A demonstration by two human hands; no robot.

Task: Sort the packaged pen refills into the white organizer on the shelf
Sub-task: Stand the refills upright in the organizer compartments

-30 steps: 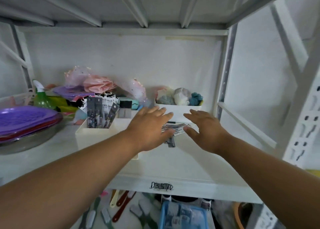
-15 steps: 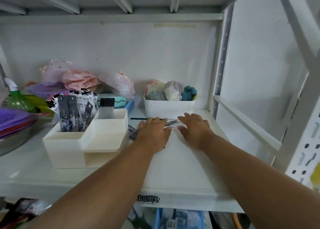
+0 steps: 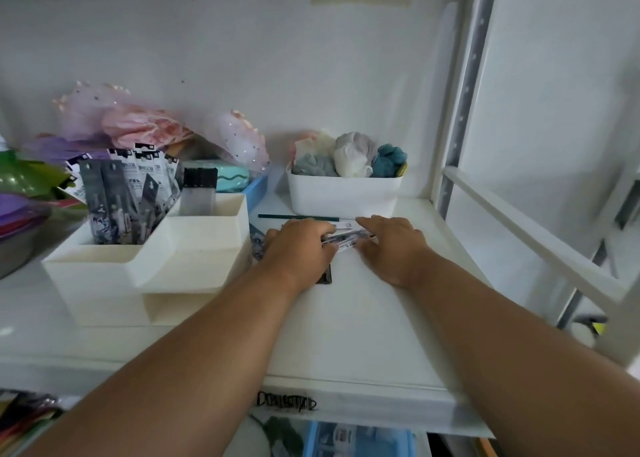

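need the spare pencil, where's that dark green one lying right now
In the head view the dark green pencil lies flat on the shelf, just in front of the white bin of cloths and right behind the left hand.

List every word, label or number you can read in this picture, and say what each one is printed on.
Nothing reads for certain.
Black scrawl on the shelf's front edge: letters unclear.
Print on the refill packets standing in the white organizer: too blurred.
Print on the loose packets between the left hand and right hand: too blurred.
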